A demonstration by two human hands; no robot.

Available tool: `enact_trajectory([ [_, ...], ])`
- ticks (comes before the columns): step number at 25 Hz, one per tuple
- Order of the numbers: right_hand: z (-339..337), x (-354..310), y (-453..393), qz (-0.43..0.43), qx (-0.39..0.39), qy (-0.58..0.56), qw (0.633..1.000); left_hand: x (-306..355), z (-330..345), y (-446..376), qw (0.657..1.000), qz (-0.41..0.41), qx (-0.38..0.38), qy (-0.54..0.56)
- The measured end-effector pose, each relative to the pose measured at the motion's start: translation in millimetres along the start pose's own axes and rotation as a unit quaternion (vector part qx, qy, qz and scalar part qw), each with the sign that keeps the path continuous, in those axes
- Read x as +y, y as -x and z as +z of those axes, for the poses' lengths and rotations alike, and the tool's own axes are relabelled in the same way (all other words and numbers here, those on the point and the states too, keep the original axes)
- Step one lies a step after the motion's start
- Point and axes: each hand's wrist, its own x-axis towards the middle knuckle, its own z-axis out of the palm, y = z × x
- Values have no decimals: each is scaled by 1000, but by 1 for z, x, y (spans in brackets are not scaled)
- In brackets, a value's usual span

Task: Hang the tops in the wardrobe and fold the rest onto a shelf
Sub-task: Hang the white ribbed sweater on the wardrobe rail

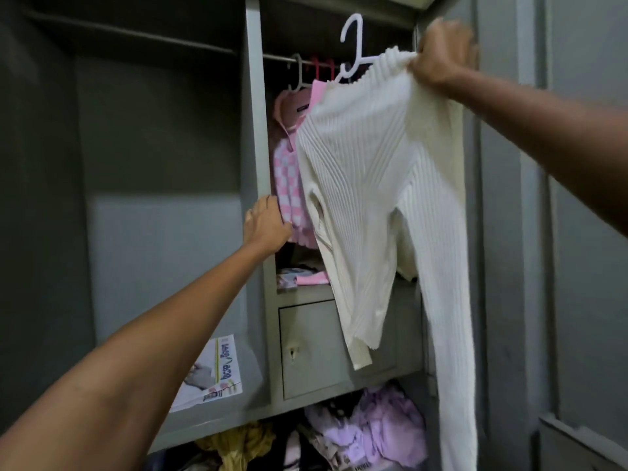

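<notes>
Item: white ribbed top (373,185), long-sleeved, on a white hanger (353,45) whose hook stands clear above the wardrobe rail (282,58), unhooked. Held at 1 o'clock by the right hand (438,56), fingers pinching the shoulder fabric; garment hangs from the hand toward 6 o'clock, one sleeve trailing low. Left hand (268,222), at 9 o'clock of the top, fingers curled on the hem of a pink checked top (289,178) already hung on the rail. Below: folded pink clothes (306,277) on a shelf; lilac garments (380,426) lower down; printed paper (214,372) at 7 o'clock
</notes>
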Motion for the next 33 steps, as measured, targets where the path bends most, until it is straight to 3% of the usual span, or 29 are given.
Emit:
enact_trajectory([
  [12, 145, -70, -89, -30, 16, -38, 999, 3, 1, -167, 975, 87, 179, -97],
  [17, 212, -88, -128, -42, 5, -64, 997, -2, 14, -207, 933, 93, 242, -250],
  [20, 237, -93, -149, -48, 16, -77, 996, -5, 23, -209, 916, 76, 284, -274],
  [28, 279, -108, -162, -91, 14, -78, 993, -7, 23, -210, 904, 79, 295, -300],
  [33, 276, -101, -151, -78, -27, -113, 990, -6, 22, -208, 910, 81, 283, -290],
])
